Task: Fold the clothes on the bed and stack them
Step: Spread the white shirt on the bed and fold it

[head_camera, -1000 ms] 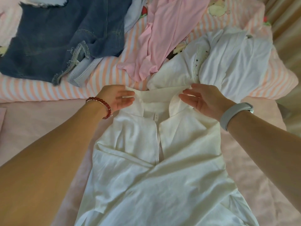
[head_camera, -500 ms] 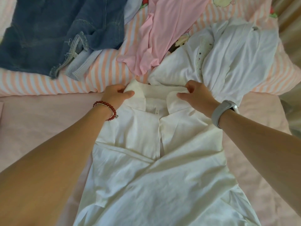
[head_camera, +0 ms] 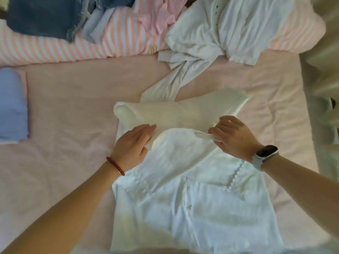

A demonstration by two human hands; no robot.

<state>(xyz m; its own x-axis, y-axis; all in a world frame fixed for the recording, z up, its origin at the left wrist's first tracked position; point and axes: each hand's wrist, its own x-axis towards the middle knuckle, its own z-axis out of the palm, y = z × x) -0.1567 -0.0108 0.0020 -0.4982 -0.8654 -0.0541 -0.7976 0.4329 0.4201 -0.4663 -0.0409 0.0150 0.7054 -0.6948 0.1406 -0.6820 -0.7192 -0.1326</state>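
The pink-sheeted bed point(head_camera: 69, 110) carries a white buttoned shirt point(head_camera: 192, 208), spread mid-bed and not yet folded. An unfolded heap remains behind: crumpled white garment point(head_camera: 238, 33), blue denim point(head_camera: 42, 19), pink top point(head_camera: 157, 17). One folded blue garment point(head_camera: 12, 105) is stacked aside. The neckline is pinched by left hand point(head_camera: 132, 145) and right hand point(head_camera: 233, 138); compared with earlier, the shirt has been drawn clear of the heap.

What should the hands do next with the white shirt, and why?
Probably lay the held edge down flat. The left hand and right hand both pinch the white shirt at its far end, lifted off the pink sheet, with cloth bunched beyond them.
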